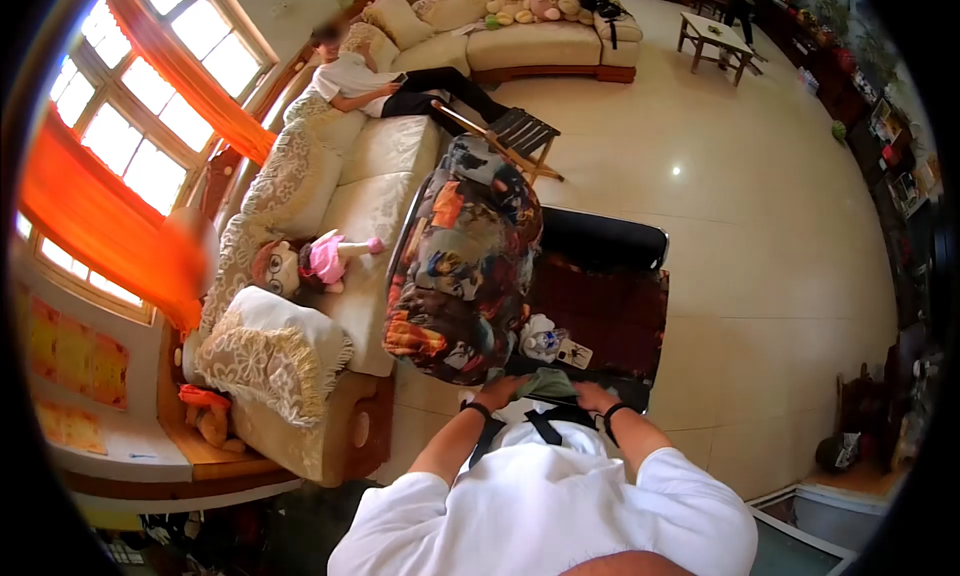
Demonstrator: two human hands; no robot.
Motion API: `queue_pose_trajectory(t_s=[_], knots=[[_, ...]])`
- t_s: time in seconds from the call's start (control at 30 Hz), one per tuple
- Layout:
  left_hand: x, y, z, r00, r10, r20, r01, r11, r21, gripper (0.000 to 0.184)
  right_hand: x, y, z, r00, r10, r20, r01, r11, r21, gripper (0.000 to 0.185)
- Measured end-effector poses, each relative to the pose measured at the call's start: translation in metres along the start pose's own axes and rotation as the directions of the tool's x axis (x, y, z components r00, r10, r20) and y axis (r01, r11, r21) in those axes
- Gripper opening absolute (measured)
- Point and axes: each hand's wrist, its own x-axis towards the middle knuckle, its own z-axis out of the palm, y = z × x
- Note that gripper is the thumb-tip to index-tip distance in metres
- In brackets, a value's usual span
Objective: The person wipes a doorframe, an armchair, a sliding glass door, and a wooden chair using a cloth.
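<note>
My left hand (500, 389) and my right hand (597, 397) are close to my waist, at the near edge of a low piece of furniture with a dark red top (610, 306). Between them stretches a grey-green cloth (548, 383), its two ends in my closed fingers. Just beyond it lie a white and blue crumpled item (540, 336) and a pale phone-like rectangle (574, 353). On the left side rests a bulky, colourfully patterned padded bundle (460, 266). A black padded bar (605, 238) runs along the far end.
A cream sofa (370, 226) stands to the left with a doll (325, 261) and a fringed pillow (275, 351). A person (355, 76) sits farther along it, near a folding stool (525, 131). A low table (715, 38) and another person (742, 6) are at the far right.
</note>
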Motion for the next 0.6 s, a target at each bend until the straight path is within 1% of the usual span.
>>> queue_pose_trajectory(t_s=[0.03, 0.07, 0.1, 0.13, 0.2, 0.23, 0.3, 0.37, 0.4, 0.43, 0.47, 0.5, 0.53, 0.57, 0.6], knots=[[-0.006, 0.001, 0.003, 0.998, -0.057, 0.013, 0.057, 0.998, -0.01, 0.081, 0.004, -0.001, 0.009, 0.998, -0.011, 0.064, 0.009, 0.999, 0.033, 0.06], [-0.011, -0.003, 0.012, 0.996, -0.058, -0.068, 0.055, 0.997, -0.046, 0.077, 0.006, -0.008, 0.013, 0.991, 0.045, 0.128, -0.05, 0.998, 0.033, 0.059], [-0.014, -0.006, 0.02, 0.988, -0.063, -0.144, 0.051, 0.995, -0.082, 0.073, 0.002, -0.022, 0.01, 0.996, 0.004, 0.095, -0.012, 0.996, 0.087, 0.056], [-0.016, -0.005, 0.026, 0.99, -0.056, -0.128, 0.043, 0.994, -0.099, 0.073, -0.002, -0.039, 0.003, 0.991, -0.049, 0.126, 0.032, 0.99, 0.137, 0.052], [-0.018, -0.001, 0.032, 0.952, -0.256, -0.167, 0.241, 0.965, -0.103, 0.068, -0.016, -0.061, -0.009, 0.992, -0.053, 0.114, 0.032, 0.983, 0.182, 0.053], [-0.016, 0.002, 0.035, 0.96, -0.241, -0.144, 0.225, 0.967, -0.121, 0.068, -0.016, -0.058, 0.002, 0.992, -0.021, 0.126, -0.003, 0.982, 0.187, 0.053], [-0.003, 0.008, 0.037, 0.931, -0.275, -0.24, 0.29, 0.956, 0.029, 0.067, -0.013, -0.032, 0.032, 0.998, 0.055, 0.006, -0.055, 0.964, 0.259, 0.055], [0.018, 0.015, 0.049, 0.923, -0.338, -0.182, 0.311, 0.936, -0.164, 0.066, -0.035, -0.026, 0.025, 0.973, 0.231, -0.01, -0.213, 0.915, 0.343, 0.058], [0.032, 0.007, 0.072, 0.938, -0.304, -0.169, 0.256, 0.932, -0.258, 0.064, -0.047, -0.026, 0.011, 0.943, 0.33, 0.045, -0.324, 0.876, 0.357, 0.06], [0.041, 0.017, 0.071, 0.933, -0.357, -0.037, 0.337, 0.906, -0.255, 0.058, -0.058, -0.019, 0.016, 0.93, 0.361, 0.068, -0.363, 0.875, 0.32, 0.06], [0.048, 0.032, 0.066, 0.944, -0.327, 0.048, 0.314, 0.84, -0.442, 0.057, -0.07, 0.0, 0.026, 0.919, 0.395, 0.001, -0.37, 0.859, 0.354, 0.059], [0.048, 0.043, 0.061, 0.952, -0.293, 0.085, 0.293, 0.799, -0.525, 0.059, -0.079, 0.018, 0.026, 0.909, 0.412, -0.065, -0.361, 0.855, 0.372, 0.058], [0.058, 0.031, 0.09, 0.971, -0.237, 0.021, 0.217, 0.846, -0.486, 0.051, -0.086, 0.023, 0.021, 0.891, 0.446, -0.084, -0.392, 0.85, 0.352, 0.056], [0.068, 0.014, 0.128, 0.978, -0.206, 0.043, 0.198, 0.828, -0.524, 0.072, -0.098, 0.024, 0.021, 0.87, 0.482, -0.103, -0.424, 0.839, 0.341, 0.054], [0.067, 0.026, 0.116, 0.944, -0.312, 0.108, 0.326, 0.822, -0.467, 0.06, -0.105, 0.038, 0.028, 0.883, 0.448, -0.141, -0.384, 0.861, 0.332, 0.048]])
